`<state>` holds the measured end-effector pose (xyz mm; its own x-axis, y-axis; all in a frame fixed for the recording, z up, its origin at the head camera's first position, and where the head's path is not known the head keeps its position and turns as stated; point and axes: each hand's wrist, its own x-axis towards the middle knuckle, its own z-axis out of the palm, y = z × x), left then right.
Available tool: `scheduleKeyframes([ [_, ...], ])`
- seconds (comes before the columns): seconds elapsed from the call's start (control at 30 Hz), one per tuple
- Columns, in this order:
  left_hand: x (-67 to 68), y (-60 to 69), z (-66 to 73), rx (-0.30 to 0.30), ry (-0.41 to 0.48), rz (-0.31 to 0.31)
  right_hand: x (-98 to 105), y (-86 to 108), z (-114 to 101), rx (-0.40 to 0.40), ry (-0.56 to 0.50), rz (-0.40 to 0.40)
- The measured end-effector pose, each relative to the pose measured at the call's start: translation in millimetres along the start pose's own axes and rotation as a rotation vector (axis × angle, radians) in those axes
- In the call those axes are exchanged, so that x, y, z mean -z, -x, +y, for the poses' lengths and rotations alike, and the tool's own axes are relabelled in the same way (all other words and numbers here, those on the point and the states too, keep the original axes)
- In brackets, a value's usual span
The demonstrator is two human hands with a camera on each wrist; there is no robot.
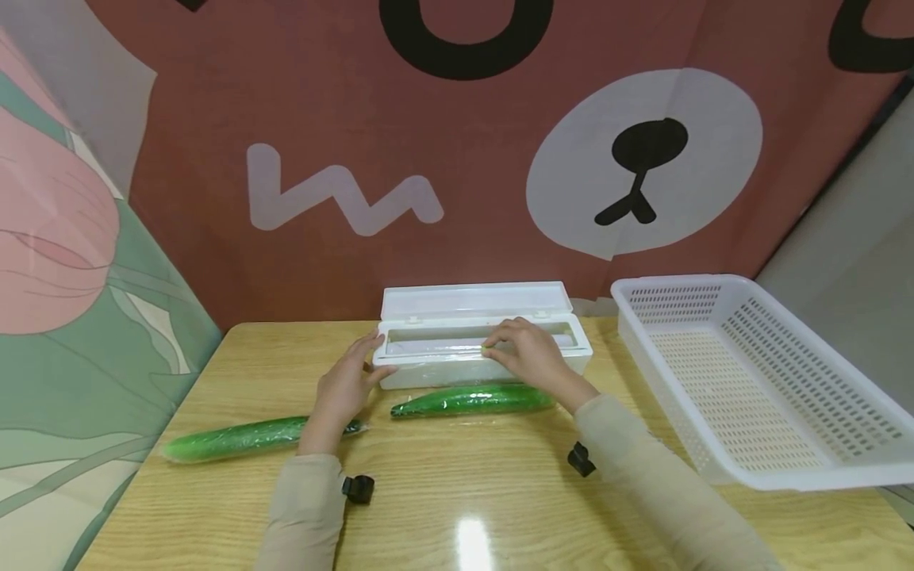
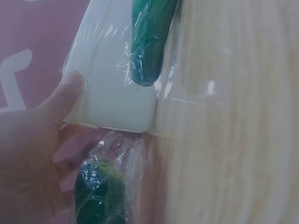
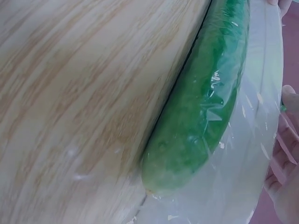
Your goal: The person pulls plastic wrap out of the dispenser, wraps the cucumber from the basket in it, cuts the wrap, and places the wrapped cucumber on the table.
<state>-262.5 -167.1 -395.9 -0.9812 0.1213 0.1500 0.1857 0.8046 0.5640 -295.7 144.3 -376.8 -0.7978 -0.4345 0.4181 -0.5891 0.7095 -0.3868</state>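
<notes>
A white cling film dispenser (image 1: 485, 373) stands at the back of the table, lid raised, a roll visible inside. My left hand (image 1: 344, 385) grips its left end, thumb on the front and fingers behind. With thumb and fingertips, my right hand (image 1: 528, 349) pinches a small green slide cutter (image 1: 485, 346) on the front rim. Clear film runs down the dispenser's front over a cucumber (image 1: 471, 400) lying just before it. Another cucumber (image 1: 236, 440), wrapped in film, lies at the left, partly hidden by my left wrist; its wrapped end (image 2: 100, 186) shows in the left wrist view.
A white plastic basket (image 1: 735, 472) with slotted walls stands at the right of the table. Behind the dispenser hangs a reddish-brown printed cloth (image 1: 485, 159). Bare wooden tabletop (image 1: 457, 484) lies between my forearms.
</notes>
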Motion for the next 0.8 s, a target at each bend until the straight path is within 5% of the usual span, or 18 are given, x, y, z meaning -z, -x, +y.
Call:
scheduleKeyframes([
  [0.8,0.2,-0.9,-2.6,-0.003,0.012,-0.004,23.4,33.1,39.4,-0.1,-0.019,0.115],
])
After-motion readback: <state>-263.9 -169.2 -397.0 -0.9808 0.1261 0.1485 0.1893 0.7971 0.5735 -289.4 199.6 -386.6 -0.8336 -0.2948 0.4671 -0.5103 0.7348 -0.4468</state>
